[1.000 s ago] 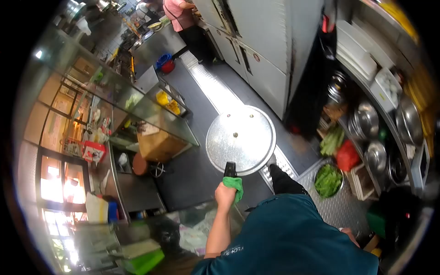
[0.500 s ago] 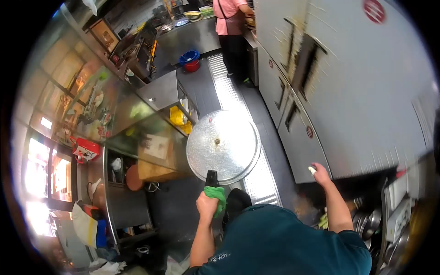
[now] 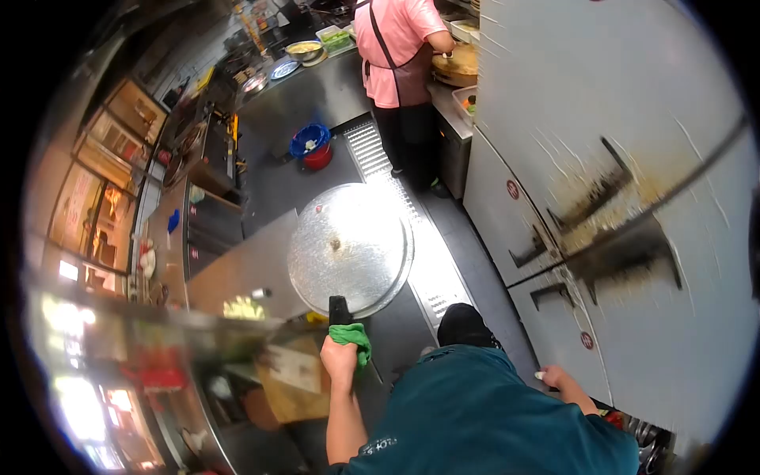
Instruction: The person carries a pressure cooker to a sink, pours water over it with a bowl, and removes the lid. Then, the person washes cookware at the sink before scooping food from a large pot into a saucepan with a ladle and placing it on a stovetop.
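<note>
My left hand (image 3: 339, 361) is closed around the black handle (image 3: 339, 309) of a large lidded pan, with a bunched green cloth (image 3: 353, 337) in the same grip. The pan's wide, round silver lid (image 3: 348, 249) fills the space ahead of me and hides the pan's inside. A second rim shows beneath the lid's right edge. Low at my right side, my right hand (image 3: 560, 378) has its fingers curled, with a small whitish thing (image 3: 540, 375) at the fingertips; its kind cannot be made out. Grey fridge doors are nearest to that hand.
Tall grey fridge doors (image 3: 633, 95) with handles line the right. A person in a pink shirt (image 3: 396, 47) stands at the far counter. A red bucket with a blue one inside (image 3: 310, 142) sits on the floor beside a metal drain grate (image 3: 368, 154). Steel worktops (image 3: 245, 261) run along the left.
I have moved forward along the aisle with the lidded pan. The person, buckets and fridge handles appear closer. The cutting board has shifted down in view, and both hands keep their grips.
</note>
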Motion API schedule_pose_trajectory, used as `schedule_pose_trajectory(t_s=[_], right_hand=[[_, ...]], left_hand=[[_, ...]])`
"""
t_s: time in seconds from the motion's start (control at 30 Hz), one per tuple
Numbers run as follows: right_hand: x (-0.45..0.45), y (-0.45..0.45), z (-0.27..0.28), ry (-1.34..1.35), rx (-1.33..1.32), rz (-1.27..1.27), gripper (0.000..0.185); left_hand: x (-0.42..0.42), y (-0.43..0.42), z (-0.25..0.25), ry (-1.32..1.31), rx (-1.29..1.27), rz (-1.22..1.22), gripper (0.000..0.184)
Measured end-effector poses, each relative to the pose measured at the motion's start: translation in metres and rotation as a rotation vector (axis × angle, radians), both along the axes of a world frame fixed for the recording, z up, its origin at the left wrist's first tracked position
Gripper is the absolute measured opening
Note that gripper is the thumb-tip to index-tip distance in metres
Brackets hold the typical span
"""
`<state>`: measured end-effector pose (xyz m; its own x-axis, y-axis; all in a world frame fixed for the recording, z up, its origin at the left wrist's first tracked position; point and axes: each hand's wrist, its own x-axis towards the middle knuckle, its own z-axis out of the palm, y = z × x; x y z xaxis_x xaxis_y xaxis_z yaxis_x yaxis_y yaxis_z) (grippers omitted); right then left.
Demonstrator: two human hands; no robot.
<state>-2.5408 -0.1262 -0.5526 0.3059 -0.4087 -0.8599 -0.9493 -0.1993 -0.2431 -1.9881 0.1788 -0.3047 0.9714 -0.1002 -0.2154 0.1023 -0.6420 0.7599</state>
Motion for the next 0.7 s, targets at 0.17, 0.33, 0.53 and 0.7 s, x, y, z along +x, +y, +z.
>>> schedule_pose_trajectory(t_s=[0.17,0.33,0.53,0.7], right_hand=[[0.112,-0.081,0.001,0.170,-0.014,-0.039,0.060],[0.337,-0.219,-0.033,0.111,-0.187,0.263,0.057],[0.750,-0.284,0.055,-0.565,-0.345,0.484,0.047],[1.015,-0.286,0.113,-0.815,-0.251,0.796,0.045]], left_hand=[[0.144,-0.054,-0.006,-0.062,-0.051,0.070,0.019],[0.261,-0.082,-0.031,-0.100,-0.019,0.193,0.024],[0.364,-0.091,-0.050,-0.036,-0.060,0.364,0.022],[0.469,-0.119,-0.056,-0.032,0.005,0.490,0.023]])
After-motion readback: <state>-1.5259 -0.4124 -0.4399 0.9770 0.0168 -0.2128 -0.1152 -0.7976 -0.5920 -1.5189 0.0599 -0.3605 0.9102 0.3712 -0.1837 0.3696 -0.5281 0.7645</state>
